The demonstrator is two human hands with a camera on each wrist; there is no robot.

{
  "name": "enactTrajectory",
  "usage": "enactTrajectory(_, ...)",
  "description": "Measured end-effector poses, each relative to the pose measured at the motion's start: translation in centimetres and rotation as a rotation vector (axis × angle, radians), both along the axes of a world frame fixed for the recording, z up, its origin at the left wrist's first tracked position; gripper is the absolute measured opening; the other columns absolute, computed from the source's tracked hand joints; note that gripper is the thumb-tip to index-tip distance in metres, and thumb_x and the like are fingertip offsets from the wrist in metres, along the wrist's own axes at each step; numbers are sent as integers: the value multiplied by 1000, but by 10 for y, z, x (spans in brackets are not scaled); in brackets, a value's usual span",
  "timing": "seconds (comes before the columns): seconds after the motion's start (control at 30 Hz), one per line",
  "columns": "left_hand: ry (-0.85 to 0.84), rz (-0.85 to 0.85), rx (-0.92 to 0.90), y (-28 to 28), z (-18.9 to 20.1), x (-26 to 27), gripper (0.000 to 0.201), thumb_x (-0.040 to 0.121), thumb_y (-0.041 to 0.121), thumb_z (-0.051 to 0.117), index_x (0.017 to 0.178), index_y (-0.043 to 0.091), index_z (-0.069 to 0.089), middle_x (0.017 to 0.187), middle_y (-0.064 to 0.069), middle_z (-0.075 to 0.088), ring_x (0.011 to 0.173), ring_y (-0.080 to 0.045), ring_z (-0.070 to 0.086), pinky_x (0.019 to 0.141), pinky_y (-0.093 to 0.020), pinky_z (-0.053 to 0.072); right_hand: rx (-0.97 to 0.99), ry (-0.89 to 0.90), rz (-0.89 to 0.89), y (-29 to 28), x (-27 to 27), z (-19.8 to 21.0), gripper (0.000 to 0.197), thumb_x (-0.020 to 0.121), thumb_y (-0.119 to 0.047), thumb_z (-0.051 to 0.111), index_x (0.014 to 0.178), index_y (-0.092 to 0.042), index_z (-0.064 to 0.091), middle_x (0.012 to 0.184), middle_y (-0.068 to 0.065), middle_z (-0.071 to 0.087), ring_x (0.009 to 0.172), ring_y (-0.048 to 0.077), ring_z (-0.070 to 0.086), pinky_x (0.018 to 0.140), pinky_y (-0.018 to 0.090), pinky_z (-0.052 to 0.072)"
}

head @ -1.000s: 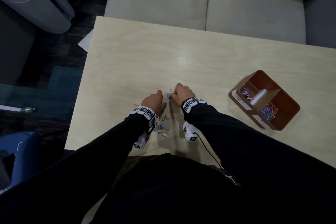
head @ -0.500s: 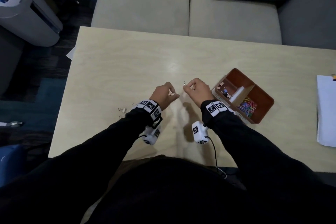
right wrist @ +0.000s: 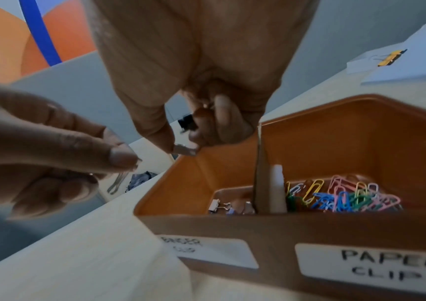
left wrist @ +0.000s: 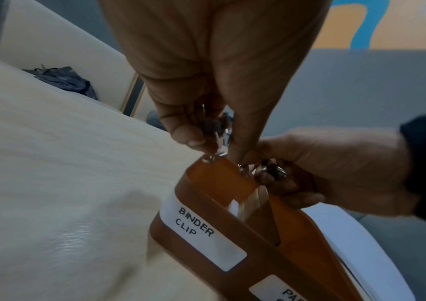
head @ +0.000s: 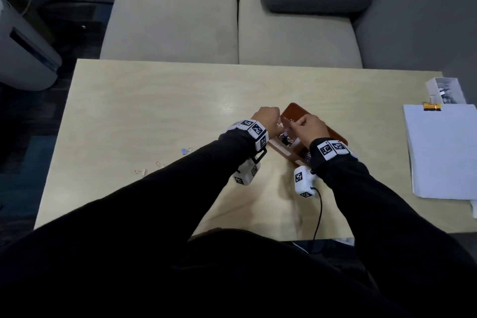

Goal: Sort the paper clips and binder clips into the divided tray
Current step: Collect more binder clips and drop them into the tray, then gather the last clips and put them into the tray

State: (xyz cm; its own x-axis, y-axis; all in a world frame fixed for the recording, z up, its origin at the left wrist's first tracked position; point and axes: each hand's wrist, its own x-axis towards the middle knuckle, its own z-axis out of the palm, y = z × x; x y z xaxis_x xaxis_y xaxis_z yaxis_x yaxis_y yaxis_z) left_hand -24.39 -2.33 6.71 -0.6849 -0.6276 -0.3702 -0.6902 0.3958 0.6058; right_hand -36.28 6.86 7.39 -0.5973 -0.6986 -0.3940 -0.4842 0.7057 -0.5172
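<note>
The brown divided tray (head: 335,134) stands mid-table, labelled BINDER CLIP (left wrist: 201,230) and PAPER CLIP (right wrist: 376,262). My left hand (head: 276,121) hovers over its far-left corner, fingers curled round small binder clips (left wrist: 214,130). My right hand (head: 294,124) is beside it above the binder clip compartment, pinching a black clip (right wrist: 187,123) and a silver clip (right wrist: 185,150). Binder clips (right wrist: 230,205) lie in the left compartment and coloured paper clips (right wrist: 340,197) in the right. Three loose binder clips (head: 186,150) remain on the table to the left.
A stack of white paper (head: 444,150) with a yellow binder clip (head: 431,106) lies at the table's right edge, a clear box (head: 445,90) behind it. Beige sofa cushions (head: 170,26) border the far edge. A cable (head: 318,214) trails from my right wrist.
Both hands rose from the clip pile at the left and moved right, carrying binder clips; they now hang over the tray's binder clip side.
</note>
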Motion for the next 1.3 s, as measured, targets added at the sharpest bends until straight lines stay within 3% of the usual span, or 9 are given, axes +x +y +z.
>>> enactTrajectory(0.13,-143,-69,-60,3,-13,-21,36,86,29,69,112,6,59,114,-16,60,103,-32,62,75,-32,45,173,40,118,-6,-8,-3,33,90,-37,61,76,-8,65,73,8,66,74,27,61,52,25,37)
enactTrajectory(0.27,-208,-112,-110,7,-20,-28,35,89,23,65,120,7,59,117,-17,55,103,-37,62,81,-36,48,302,89,195,-13,-9,-10,40,94,-37,56,94,1,69,90,18,69,83,31,65,66,31,46)
enactTrajectory(0.37,-187,-134,-117,10,-22,-27,35,89,20,62,124,13,60,115,-15,55,100,-37,63,83,-37,49,332,120,223,-15,-9,-14,32,93,-28,59,95,3,67,93,19,69,82,31,64,65,30,42)
enactTrajectory(0.53,-84,-144,-110,12,-25,-19,41,88,6,56,126,18,57,111,-14,56,98,-33,62,84,-37,49,293,163,234,-15,-7,-18,23,90,-19,58,103,-2,68,103,19,71,94,32,67,74,32,51)
enactTrajectory(0.67,1,-70,-129,12,-27,-1,30,89,2,50,117,10,56,111,-15,54,96,-34,59,77,-34,45,201,181,269,-14,2,-15,20,90,-17,58,108,-9,64,109,15,68,104,33,63,88,41,53)
enactTrajectory(0.77,31,-18,-147,10,-30,23,23,89,10,55,112,13,55,110,-11,53,93,-30,60,78,-39,51,73,233,277,-14,17,-14,14,88,-20,56,100,-17,62,111,8,61,105,28,59,89,44,50)
enactTrajectory(0.93,-71,60,-134,-1,-43,78,29,87,12,58,116,17,53,116,-8,52,99,-27,58,85,-42,51,-50,248,369,-20,56,-14,22,90,-17,51,110,-17,58,118,5,54,101,23,59,81,36,48)
enactTrajectory(1.03,-128,116,-111,-5,-55,118,28,88,14,58,115,17,53,116,-8,52,99,-28,59,84,-42,51,-56,215,474,-25,85,-22,21,90,-18,51,110,-18,57,117,5,53,96,24,60,82,42,52)
enactTrajectory(1.3,-293,265,-127,-5,-79,225,28,89,12,55,116,15,54,119,-11,48,103,-32,56,82,-40,50,7,151,697,-43,162,-50,26,90,-16,48,115,-18,55,119,3,50,105,24,56,82,34,46)
